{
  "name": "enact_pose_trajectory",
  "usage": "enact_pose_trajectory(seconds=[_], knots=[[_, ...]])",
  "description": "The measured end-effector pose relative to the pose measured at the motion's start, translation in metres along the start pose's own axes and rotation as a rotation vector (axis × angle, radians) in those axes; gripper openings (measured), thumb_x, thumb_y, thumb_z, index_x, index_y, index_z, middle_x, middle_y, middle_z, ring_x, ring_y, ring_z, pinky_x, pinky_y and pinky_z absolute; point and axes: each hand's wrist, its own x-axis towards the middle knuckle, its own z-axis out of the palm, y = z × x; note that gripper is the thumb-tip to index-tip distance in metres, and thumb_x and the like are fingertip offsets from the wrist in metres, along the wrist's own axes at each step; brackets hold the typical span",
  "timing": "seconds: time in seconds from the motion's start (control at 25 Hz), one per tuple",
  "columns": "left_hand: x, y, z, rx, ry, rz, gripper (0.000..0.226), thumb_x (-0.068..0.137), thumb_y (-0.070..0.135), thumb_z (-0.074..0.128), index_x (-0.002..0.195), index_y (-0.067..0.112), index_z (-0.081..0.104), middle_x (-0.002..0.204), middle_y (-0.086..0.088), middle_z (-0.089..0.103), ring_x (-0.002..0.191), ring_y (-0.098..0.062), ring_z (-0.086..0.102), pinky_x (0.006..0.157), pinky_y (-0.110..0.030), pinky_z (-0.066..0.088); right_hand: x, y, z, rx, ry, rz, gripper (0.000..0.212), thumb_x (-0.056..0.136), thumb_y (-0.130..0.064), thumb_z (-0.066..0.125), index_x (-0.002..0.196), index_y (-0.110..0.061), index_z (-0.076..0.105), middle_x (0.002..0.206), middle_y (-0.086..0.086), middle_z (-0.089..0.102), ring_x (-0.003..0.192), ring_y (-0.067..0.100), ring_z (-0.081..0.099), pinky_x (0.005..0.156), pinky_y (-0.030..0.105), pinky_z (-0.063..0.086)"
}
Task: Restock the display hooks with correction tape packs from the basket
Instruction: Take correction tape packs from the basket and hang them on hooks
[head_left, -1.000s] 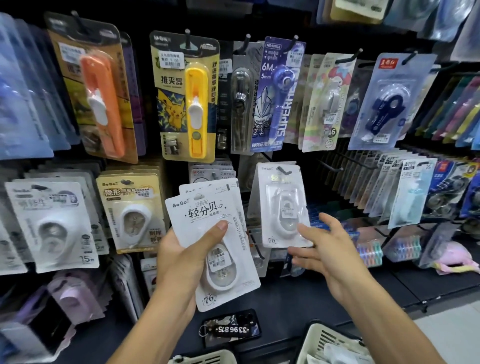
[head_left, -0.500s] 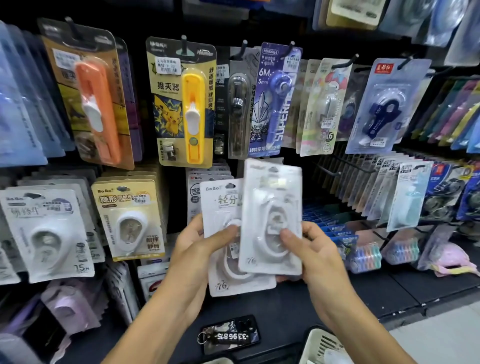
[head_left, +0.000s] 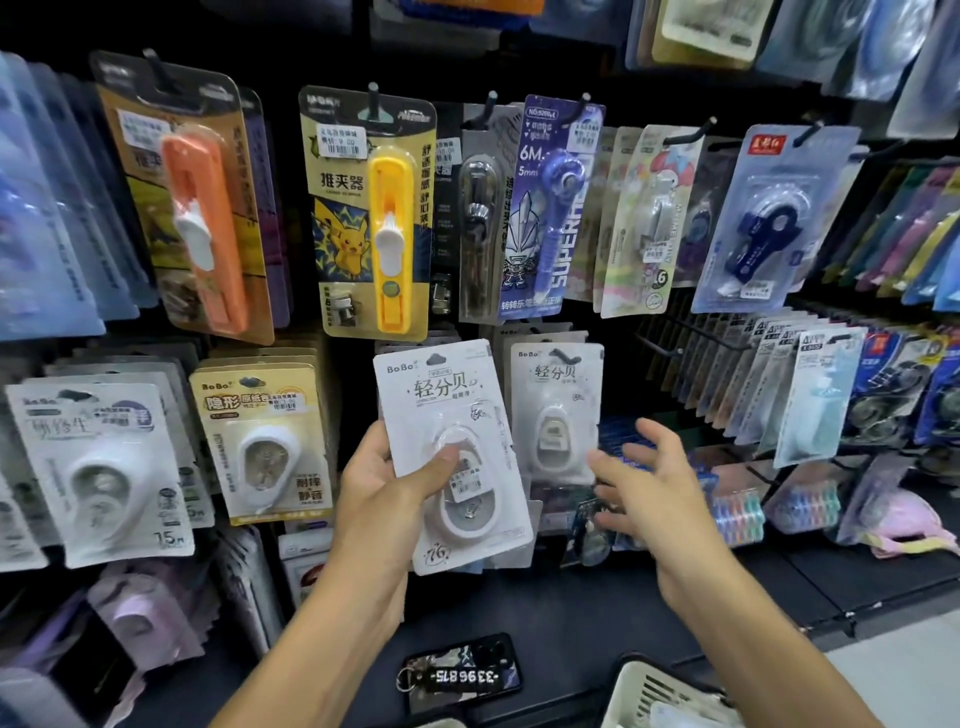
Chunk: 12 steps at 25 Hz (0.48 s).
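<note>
The left hand (head_left: 387, 483) grips a white correction tape pack (head_left: 451, 452) by its lower left. The right hand (head_left: 647, 486) hangs open, fingers spread, near a matching pack on the hook (head_left: 557, 410).

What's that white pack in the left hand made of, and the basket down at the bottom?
The white pack held by the left hand looks like a matte printed card backing with a clear glossy plastic blister over the tape dispenser; the bubble catches light while the card stays flat. The basket appears to be moulded cream plastic, judging by its slotted wall, though only a corner shows.
</note>
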Motion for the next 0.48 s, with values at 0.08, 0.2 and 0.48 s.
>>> enact_pose_trajectory(seconds=[0.08,0.2,0.48], knots=[[0.001,0.001,0.008,0.02,-0.037,0.012,0.035,0.092,0.0,0.068,0.119,0.022,0.067,0.111,0.002,0.08,0.099,-0.016,0.077,0.079,-0.033,0.061,-0.012,0.006,0.013,-0.032,-0.212,-0.167,0.048,0.083,-0.034,0.08,0.118,-0.049,0.05,0.122,-0.011,0.067,0.097,0.006,0.07,0.078,0.026,0.056],[0.006,0.0,0.018,0.101,-0.165,0.042,0.031,0.094,0.011,0.07,0.123,0.022,0.066,0.114,0.004,0.079,0.104,-0.013,0.075,0.079,-0.027,0.062,-0.024,0.015,0.028,0.06,-0.378,-0.291,0.049,0.079,-0.023,0.083,0.116,-0.04,0.054,0.114,-0.003,0.074,0.098,0.019,0.074,0.076,0.025,0.058],[0.031,-0.007,-0.008,1.461,-0.122,0.448,0.063,0.101,0.048,0.051,0.158,0.03,0.03,0.17,0.014,0.013,0.157,-0.011,0.007,0.127,-0.038,0.008,-0.009,0.016,-0.01,0.052,0.036,-0.181,0.032,0.09,-0.02,0.072,0.106,-0.048,0.071,0.119,-0.012,0.072,0.093,0.011,0.069,0.064,0.033,0.055]])
